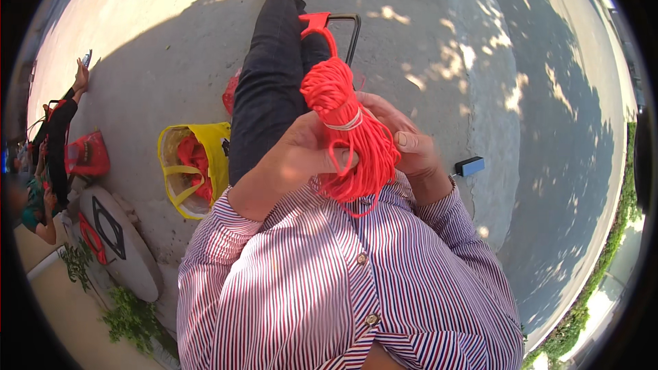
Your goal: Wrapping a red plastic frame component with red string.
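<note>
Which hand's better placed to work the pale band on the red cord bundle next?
Right, probably. The left hand is wrapped around the red cord bundle, gripping it, so it's busy. The right hand sits behind the bundle with its thumb free, close to the pale band.

A: Items left of the yellow bag (205,140)?
B: Red bag (88,154), seated person (58,137), grey slab (120,243) below.
A: Right of it?
B: Small black block (470,166) on pavement, well apart.
</note>
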### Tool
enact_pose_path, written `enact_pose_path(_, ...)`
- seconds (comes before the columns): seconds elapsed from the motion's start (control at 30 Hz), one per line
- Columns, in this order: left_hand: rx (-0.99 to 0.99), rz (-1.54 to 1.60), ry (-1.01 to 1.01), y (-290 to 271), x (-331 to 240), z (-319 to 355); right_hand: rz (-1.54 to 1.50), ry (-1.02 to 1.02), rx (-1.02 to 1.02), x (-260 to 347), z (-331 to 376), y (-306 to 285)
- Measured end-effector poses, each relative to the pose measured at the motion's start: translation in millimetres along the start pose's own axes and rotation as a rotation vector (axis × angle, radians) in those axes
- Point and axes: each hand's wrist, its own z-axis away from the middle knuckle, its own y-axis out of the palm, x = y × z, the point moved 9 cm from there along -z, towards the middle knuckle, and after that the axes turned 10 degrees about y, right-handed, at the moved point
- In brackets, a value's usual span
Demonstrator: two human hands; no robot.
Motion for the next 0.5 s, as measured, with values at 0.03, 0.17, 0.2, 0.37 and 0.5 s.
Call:
enact_pose_path(0.03, -0.078, 0.113, 0.014, -7.7, -11.1, 1.7, -0.024, 0.1, 0.028, -15.1, 1.6, -8.2)
enact_pose_path(0.17, -0.274, 0.052, 0.173, -68.8, -50.1, 7.1, 0.036, 0.299, 0.144, -28.4, 4.5, -29.4)
enact_pose_path(0.2, -0.243, -0.053, 0.222, -71.8, -64.1, 1.4, -0.01, 0.343, 0.222, -28.5, 7.1, -28.4)
enact_pose_path(0.37, -0.038, -1.67, 0.476, -79.4, -86.7, -28.0, -0.074, 0.024, -0.231, 21.2, -23.9, -96.6)
enact_pose_path(0.5, 0.123, -2.258, 0.376, -96.8, -22.8, -60.7, 0.481, 0.027, -0.549, 10.4, -48.0, -119.3)
